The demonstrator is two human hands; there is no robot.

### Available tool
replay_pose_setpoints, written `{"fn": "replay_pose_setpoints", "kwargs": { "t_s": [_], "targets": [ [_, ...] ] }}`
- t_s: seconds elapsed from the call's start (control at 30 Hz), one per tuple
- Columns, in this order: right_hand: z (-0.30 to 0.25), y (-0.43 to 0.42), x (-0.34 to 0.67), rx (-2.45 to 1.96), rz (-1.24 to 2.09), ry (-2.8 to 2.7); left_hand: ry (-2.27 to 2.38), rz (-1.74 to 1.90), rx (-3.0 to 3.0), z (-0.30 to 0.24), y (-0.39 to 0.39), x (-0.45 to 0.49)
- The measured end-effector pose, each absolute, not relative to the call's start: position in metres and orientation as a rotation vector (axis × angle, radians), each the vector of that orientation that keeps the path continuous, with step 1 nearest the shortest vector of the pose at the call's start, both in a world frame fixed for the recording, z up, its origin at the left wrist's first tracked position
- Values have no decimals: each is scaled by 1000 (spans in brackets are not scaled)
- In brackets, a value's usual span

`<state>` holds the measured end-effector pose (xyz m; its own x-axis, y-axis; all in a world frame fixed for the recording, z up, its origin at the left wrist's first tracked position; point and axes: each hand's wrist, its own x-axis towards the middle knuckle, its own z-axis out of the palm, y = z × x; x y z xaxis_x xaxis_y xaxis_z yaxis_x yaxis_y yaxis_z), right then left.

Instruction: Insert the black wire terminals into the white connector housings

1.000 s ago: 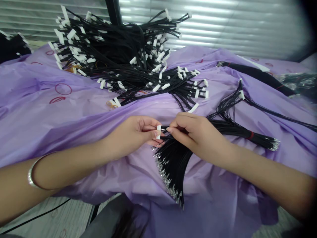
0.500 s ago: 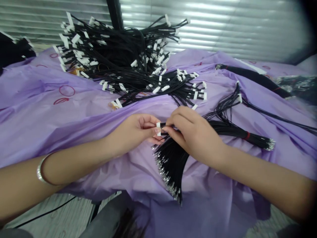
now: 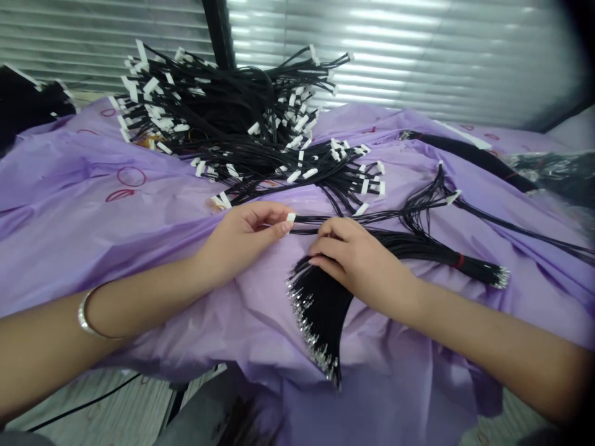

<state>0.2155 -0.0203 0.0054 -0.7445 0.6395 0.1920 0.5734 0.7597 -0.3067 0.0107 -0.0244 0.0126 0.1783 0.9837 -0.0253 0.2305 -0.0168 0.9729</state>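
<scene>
The left hand point(image 3: 242, 238) pinched a white plug point(image 3: 290, 217) just above the purple sheet point(image 3: 139, 248), while the right hand point(image 3: 357, 263) closed its grip on the wire bundle point(image 3: 320, 303), whose fanned ends looked likely to snag the plug's leads point(image 3: 334, 217).

Purple plastic sheet point(image 3: 69, 204), creased, spread wide. Heap of black leads with white plugs point(image 3: 242, 118), rear centre. Red rings point(image 3: 119, 196) on sheet, left. 1 dark tied bundle point(image 3: 469, 152), right rear. Slatted blinds point(image 3: 418, 56) behind.
</scene>
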Motion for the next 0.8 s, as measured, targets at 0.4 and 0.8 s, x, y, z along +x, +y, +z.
{"fn": "replay_pose_setpoints", "kwargs": {
  "t_s": [0.4,0.8],
  "targets": [
    [23,-13,222,-896,805,-2719,1194,881,1175,14,-26,13],
    [30,-17,216,-1078,976,-2331,1108,781,1024,8,-29,13]
  ]
}}
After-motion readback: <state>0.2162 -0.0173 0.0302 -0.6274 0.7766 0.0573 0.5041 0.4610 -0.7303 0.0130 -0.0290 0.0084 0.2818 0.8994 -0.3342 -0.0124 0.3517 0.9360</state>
